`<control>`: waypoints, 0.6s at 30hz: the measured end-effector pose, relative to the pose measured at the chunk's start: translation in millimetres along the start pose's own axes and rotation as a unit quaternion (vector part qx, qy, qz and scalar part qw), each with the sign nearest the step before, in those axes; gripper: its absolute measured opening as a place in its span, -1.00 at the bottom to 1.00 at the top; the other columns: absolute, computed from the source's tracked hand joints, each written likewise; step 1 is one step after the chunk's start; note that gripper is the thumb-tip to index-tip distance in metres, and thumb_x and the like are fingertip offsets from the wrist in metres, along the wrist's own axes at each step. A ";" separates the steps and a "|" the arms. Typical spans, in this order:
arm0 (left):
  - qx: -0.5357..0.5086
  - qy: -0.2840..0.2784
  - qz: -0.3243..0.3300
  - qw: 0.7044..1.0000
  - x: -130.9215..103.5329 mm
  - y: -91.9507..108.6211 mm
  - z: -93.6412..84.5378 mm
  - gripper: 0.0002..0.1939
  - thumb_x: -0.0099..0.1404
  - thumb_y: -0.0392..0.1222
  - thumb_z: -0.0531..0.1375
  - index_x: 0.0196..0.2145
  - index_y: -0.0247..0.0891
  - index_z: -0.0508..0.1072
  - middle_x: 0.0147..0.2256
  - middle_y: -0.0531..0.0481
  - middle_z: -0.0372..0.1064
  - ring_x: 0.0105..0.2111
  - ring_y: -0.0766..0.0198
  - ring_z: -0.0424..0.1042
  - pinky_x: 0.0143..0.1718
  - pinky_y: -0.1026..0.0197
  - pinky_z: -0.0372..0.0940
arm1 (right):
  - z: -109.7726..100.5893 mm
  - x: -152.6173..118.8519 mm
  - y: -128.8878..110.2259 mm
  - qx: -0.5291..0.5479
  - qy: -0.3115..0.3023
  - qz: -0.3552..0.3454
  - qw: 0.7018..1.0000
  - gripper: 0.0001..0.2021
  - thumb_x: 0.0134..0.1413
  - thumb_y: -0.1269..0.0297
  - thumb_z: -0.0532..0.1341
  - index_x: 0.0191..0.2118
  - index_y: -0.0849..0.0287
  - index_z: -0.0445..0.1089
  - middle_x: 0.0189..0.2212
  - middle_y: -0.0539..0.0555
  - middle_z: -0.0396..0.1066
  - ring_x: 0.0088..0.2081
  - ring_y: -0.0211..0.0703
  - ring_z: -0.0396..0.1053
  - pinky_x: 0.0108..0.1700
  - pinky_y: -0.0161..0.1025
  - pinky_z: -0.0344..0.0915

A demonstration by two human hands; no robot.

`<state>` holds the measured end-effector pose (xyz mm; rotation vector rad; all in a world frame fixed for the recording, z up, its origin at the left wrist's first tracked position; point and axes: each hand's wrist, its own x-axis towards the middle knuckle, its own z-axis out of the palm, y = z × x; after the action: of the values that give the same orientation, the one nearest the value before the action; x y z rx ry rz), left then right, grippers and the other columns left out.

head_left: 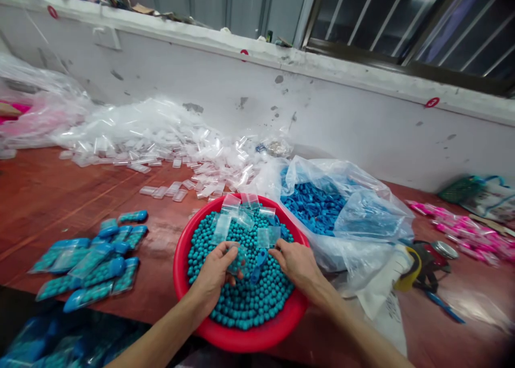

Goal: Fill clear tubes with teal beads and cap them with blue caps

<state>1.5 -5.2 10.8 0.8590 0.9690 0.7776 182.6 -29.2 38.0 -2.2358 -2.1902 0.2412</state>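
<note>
A red basin (179, 260) full of turquoise beads (249, 309) stands in front of me. Over the beads, my left hand (215, 269) is closed around a small clear plastic case (240, 258) with turquoise beads showing through it. My right hand (295, 260) pinches at the end of a blue plastic cap (258, 265), its fingertips partly hiding the contact. Several empty clear cases, among them a clear case (221, 228), lie on the beads near the basin's far side. A clear case (269, 236) lies just beyond my right fingertips.
Filled, blue-capped cases (90, 263) lie in a group at left. Loose clear cases (173, 188) spread from a plastic bag (148, 118) along the wall. Behind the basin's right side, an open bag holds blue caps (314, 204). Pink pieces (466, 231) and a blue pen (444, 307) lie at right.
</note>
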 end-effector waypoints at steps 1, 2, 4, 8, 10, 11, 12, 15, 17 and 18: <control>0.004 0.005 0.010 1.000 0.3 -0.8 -0.3 -0.68 0.09 -0.02 0.11 -0.26 -0.27 0.19 -0.53 0.12 0.31 -0.67 0.42 0.30 -0.74 0.44 0.04 | 3.9 0.6 -9.0 -0.020 0.001 0.013 1.000 -0.69 0.09 0.07 0.03 -0.25 0.20 0.33 -0.42 0.18 0.47 -0.33 0.02 0.42 -0.35 -0.21 0.23; 0.009 0.009 0.019 1.000 0.6 -1.6 -0.5 -0.68 0.09 -0.02 0.11 -0.26 -0.26 0.19 -0.53 0.13 0.30 -0.67 0.43 0.30 -0.74 0.43 0.05 | 9.0 2.0 -17.7 -0.026 -0.003 0.019 0.999 -0.66 0.06 0.04 0.07 -0.22 0.23 0.30 -0.42 0.21 0.47 -0.34 0.06 0.42 -0.36 -0.19 0.23; 0.019 0.005 0.030 0.999 0.7 -3.1 -0.9 -0.67 0.09 -0.03 0.12 -0.25 -0.26 0.19 -0.53 0.13 0.30 -0.67 0.43 0.30 -0.73 0.43 0.06 | 20.4 6.5 -31.1 -0.011 -0.020 0.012 1.000 -0.65 0.01 0.10 0.14 -0.18 0.29 0.25 -0.40 0.26 0.46 -0.33 0.09 0.42 -0.35 -0.17 0.24; 0.020 -0.027 0.016 0.999 1.3 -5.5 -0.5 -0.64 0.07 0.01 0.12 -0.25 -0.27 0.19 -0.53 0.11 0.31 -0.67 0.41 0.31 -0.75 0.43 0.04 | 31.4 16.2 -29.8 0.017 -0.032 -0.017 0.999 -0.80 0.04 0.38 0.08 -0.18 0.33 0.24 -0.36 0.28 0.44 -0.30 0.07 0.41 -0.33 -0.17 0.24; 0.014 -0.038 0.008 0.999 2.2 -6.9 0.2 -0.62 0.06 0.02 0.12 -0.24 -0.27 0.18 -0.53 0.10 0.31 -0.67 0.41 0.30 -0.74 0.43 0.03 | 28.2 18.5 -19.5 0.059 -0.026 -0.038 0.997 -0.82 0.05 0.39 0.06 -0.19 0.29 0.24 -0.39 0.19 0.43 -0.31 -0.02 0.40 -0.32 -0.22 0.24; 0.009 -0.044 0.007 0.999 2.6 -7.7 0.6 -0.61 0.06 0.02 0.13 -0.24 -0.27 0.18 -0.54 0.10 0.31 -0.68 0.41 0.30 -0.74 0.43 0.03 | 25.3 18.8 -14.6 0.121 -0.027 -0.051 0.991 -0.83 0.06 0.36 0.05 -0.20 0.26 0.24 -0.41 0.13 0.42 -0.33 -0.08 0.39 -0.33 -0.25 0.24; 0.006 -0.050 0.008 0.999 2.8 -8.4 0.9 -0.61 0.05 0.02 0.13 -0.25 -0.27 0.18 -0.54 0.11 0.31 -0.68 0.42 0.30 -0.74 0.43 0.03 | 22.0 18.4 -10.7 0.209 -0.031 -0.064 0.975 -0.83 0.07 0.33 0.03 -0.20 0.24 0.23 -0.44 0.07 0.40 -0.36 -0.14 0.38 -0.35 -0.28 0.25; 0.013 -0.076 0.017 0.997 1.4 -9.4 1.7 -0.65 0.06 -0.02 0.13 -0.27 -0.28 0.19 -0.53 0.11 0.30 -0.67 0.43 0.30 -0.72 0.43 0.05 | 13.0 14.4 -7.9 0.478 -0.052 -0.095 0.872 -0.81 0.05 0.30 0.03 -0.19 0.21 0.23 -0.46 -0.01 0.33 -0.45 -0.25 0.32 -0.42 -0.33 0.25; 0.036 -0.090 0.021 0.995 -1.2 -8.6 2.5 -0.69 0.08 -0.04 0.12 -0.29 -0.29 0.20 -0.53 0.12 0.28 -0.68 0.44 0.29 -0.73 0.44 0.04 | 9.6 11.3 -11.8 0.536 -0.055 -0.109 0.835 -0.80 0.01 0.31 0.07 -0.20 0.19 0.27 -0.45 -0.03 0.31 -0.47 -0.28 0.30 -0.41 -0.32 0.25; 0.049 -0.096 0.021 0.994 -2.6 -7.9 3.2 -0.71 0.08 -0.05 0.11 -0.29 -0.28 0.20 -0.53 0.12 0.28 -0.69 0.45 0.29 -0.74 0.44 0.03 | 8.8 10.3 -14.2 0.548 -0.055 -0.110 0.827 -0.81 -0.02 0.32 0.09 -0.23 0.18 0.30 -0.46 -0.04 0.31 -0.48 -0.29 0.29 -0.40 -0.32 0.24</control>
<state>4.8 -11.8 5.8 1.0220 0.8249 0.6732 167.6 -19.5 29.7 -1.3082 -1.5800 1.2504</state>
